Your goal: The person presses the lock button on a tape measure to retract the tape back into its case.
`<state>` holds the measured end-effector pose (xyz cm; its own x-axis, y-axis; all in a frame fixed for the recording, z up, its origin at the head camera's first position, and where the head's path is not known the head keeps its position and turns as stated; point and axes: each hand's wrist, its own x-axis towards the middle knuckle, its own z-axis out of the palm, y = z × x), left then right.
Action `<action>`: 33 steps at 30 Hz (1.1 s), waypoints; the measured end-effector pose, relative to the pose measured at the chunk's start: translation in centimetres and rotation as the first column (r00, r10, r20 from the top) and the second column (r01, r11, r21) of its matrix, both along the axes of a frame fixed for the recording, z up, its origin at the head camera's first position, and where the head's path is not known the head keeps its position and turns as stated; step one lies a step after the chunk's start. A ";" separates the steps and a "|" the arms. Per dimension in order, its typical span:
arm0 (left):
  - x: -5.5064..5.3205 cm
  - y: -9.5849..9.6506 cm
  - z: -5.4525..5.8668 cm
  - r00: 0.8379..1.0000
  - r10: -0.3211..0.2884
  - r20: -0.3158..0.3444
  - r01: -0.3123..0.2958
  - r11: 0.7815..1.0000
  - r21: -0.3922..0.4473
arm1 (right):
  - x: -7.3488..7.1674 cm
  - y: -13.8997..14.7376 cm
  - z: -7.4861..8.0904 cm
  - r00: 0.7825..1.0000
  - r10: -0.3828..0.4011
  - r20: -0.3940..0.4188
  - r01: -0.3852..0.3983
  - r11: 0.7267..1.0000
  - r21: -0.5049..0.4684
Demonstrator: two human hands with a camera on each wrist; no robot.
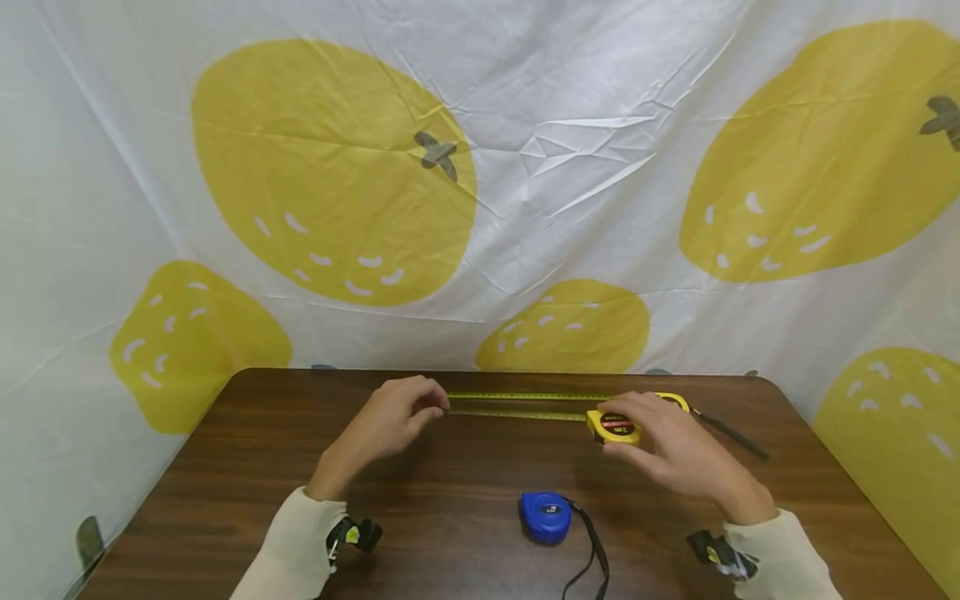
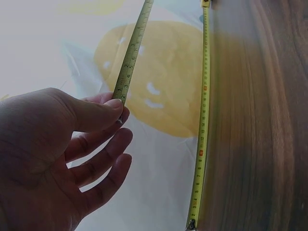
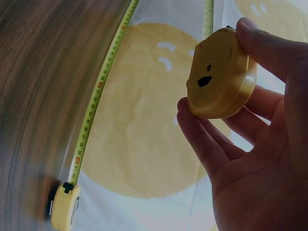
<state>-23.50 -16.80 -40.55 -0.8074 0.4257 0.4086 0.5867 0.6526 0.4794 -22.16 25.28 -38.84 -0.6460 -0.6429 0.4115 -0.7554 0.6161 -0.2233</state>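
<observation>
My right hand (image 1: 671, 442) grips a yellow tape measure (image 1: 617, 423) over the table, thumb on one side and fingers on the other. Its blade (image 2: 129, 67) stretches leftward to my left hand (image 1: 397, 417), where thumb and index finger pinch the end and the other fingers are loosely bent. Behind it, a second yellow tape measure (image 3: 65, 207) lies near the table's back edge with its blade (image 3: 94, 101) drawn out, roughly parallel to the held one. A blue tape measure (image 1: 546, 517) with a black strap rests nearer the front, between the hands.
The dark wood table (image 1: 435, 542) ends at a white cloth (image 1: 570, 158) printed with large yellow fruit, hanging behind and at the sides. A black strap (image 1: 731, 435) trails right from the rear tape measure. Each wrist wears a small camera.
</observation>
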 end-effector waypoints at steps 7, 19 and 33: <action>0.1 0.7 0.0 0.999 -0.034 -0.022 0.034 0.999 -0.006 | 0.2 -0.7 -0.1 1.000 0.002 0.030 -0.001 1.000 -0.005; 0.6 1.9 0.2 0.997 -0.060 -0.040 0.059 0.998 -0.017 | 0.7 -1.9 -0.2 1.000 0.004 0.022 -0.004 1.000 0.006; 1.1 3.4 0.1 0.990 -0.114 -0.088 0.111 0.993 -0.037 | 1.4 -3.1 -0.5 0.999 0.036 -0.004 -0.036 0.999 -0.013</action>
<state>-22.41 -13.41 -40.42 -0.7140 0.5259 0.4622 0.6973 0.5938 0.4015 -20.78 22.18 -39.33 -0.6212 -0.6600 0.4226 -0.7777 0.5857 -0.2284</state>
